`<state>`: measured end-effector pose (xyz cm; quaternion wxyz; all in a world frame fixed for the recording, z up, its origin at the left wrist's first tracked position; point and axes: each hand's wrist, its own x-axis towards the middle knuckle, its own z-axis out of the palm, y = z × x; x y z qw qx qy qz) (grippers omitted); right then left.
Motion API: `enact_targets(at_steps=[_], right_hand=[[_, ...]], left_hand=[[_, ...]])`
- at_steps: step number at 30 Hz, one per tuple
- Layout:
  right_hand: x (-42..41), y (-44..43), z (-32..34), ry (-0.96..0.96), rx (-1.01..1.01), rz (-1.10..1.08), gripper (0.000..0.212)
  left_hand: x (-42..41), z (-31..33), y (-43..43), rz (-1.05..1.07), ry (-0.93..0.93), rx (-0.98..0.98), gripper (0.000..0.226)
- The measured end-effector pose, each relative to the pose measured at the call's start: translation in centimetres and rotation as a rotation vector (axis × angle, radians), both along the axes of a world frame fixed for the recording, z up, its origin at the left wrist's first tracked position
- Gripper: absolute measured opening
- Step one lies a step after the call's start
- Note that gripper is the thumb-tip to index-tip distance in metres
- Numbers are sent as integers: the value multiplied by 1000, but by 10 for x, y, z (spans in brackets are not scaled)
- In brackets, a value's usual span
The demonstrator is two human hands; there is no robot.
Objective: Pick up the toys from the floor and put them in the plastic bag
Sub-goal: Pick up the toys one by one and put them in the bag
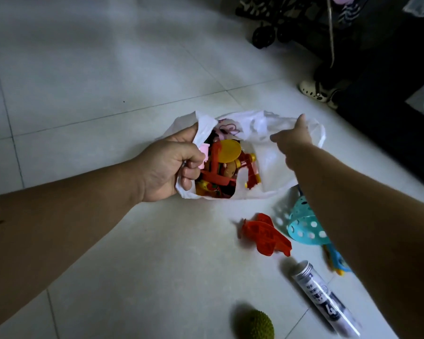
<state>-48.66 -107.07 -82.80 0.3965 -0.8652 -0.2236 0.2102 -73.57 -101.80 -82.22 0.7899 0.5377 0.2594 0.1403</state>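
A person's left hand [168,165] is clenched on the near edge of a white plastic bag [269,167] on the tiled floor [108,69], while the right hand [294,140] pinches its far edge, fingers closed on the plastic, holding the mouth open. Nearer than the right hand, partly under its forearm, lie a red toy plane [267,234], a blue perforated toy [304,226], a clear tube [326,299] and a green spiky ball [256,325]. Inside the bag sit red, yellow and pink toys [227,165]; a shoe [318,90] lies beyond.
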Motion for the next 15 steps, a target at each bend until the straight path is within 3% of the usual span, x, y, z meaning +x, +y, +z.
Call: enact_targets(at_steps=[4,10,12,15], right_hand=[[-10,-19,3,-3,52,104,72],[-78,-126,-34,-404,-12,538,34],[-96,-166,-61,-420,-186,781,37],[-109,-214,-110,-230,-716,986,78]], left_hand=[[3,2,-2,13,-3,-6,60],[10,2,-7,18,21,32,64],[10,3,-7,22,25,34,60],[12,3,-6,35,24,40,60]])
